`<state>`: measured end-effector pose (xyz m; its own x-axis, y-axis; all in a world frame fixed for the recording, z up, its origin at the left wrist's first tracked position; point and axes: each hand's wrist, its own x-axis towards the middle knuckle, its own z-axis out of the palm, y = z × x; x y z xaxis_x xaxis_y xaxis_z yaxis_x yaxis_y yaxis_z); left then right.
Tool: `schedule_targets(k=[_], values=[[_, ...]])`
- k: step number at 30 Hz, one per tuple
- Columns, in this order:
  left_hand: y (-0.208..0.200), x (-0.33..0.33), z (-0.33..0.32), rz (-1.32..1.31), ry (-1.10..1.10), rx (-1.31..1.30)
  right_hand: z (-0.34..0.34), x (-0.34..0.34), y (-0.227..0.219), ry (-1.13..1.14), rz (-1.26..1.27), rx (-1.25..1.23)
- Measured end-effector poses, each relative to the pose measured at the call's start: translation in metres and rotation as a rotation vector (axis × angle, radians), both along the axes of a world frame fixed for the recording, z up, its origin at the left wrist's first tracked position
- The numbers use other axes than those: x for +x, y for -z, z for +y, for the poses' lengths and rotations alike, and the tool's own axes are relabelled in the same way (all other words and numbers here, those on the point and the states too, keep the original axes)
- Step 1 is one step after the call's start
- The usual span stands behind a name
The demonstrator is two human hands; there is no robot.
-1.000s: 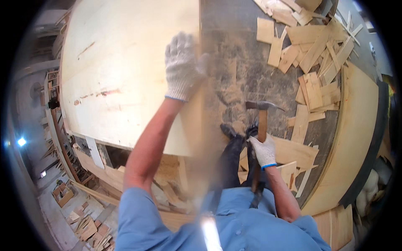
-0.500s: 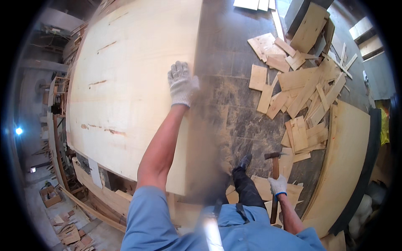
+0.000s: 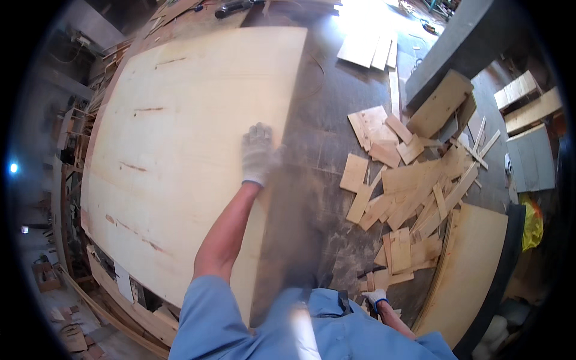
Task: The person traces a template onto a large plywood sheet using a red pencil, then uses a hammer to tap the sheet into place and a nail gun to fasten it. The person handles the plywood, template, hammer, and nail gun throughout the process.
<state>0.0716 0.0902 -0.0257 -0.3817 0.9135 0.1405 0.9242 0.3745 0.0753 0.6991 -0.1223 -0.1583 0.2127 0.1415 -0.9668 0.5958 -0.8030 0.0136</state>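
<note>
My left hand [image 3: 257, 153], in a pale knitted work glove, lies flat with fingers stretched out on a large pale plywood sheet [image 3: 186, 144], close to its right edge. The sheet has several dark cracks and knots on its face. Low on the right, my right hand [image 3: 375, 296], gloved too, is closed around the handle of a hammer [image 3: 369, 279]. The hammer's dark head points away from me over the floor, and much of its handle is hidden. A blurred patch covers part of the sheet's right edge.
Wood offcuts [image 3: 420, 192] lie heaped on the dusty floor [image 3: 327, 198] to the right. Nearer stand large plywood panels [image 3: 471, 258] beside a dark strip. A grey column [image 3: 453, 48] rises at the far right. A dark power tool [image 3: 234, 8] lies beyond the sheet.
The view has tipped up, showing the sheet's far edge and more floor beyond. My left hand stays flat on the sheet; my right hand and the hammer appear lower and further left.
</note>
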Motion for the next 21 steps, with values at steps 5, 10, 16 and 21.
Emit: schedule_targets(k=[5,10,16,21], values=[[0.012,-0.047,0.086,-0.009,0.029,0.065,0.086,-0.007,-0.004,0.071,-0.049,-0.127],[0.014,-0.073,0.177,-0.113,0.024,0.132,0.189,-0.036,-0.038,-0.077,-0.050,-0.024],[0.015,-0.094,0.285,-0.061,-0.039,0.153,0.341,-0.075,-0.020,-0.401,0.014,-0.006],[0.019,-0.117,0.348,0.051,-0.113,-0.010,0.511,-0.182,0.016,-0.803,-0.027,0.321]])
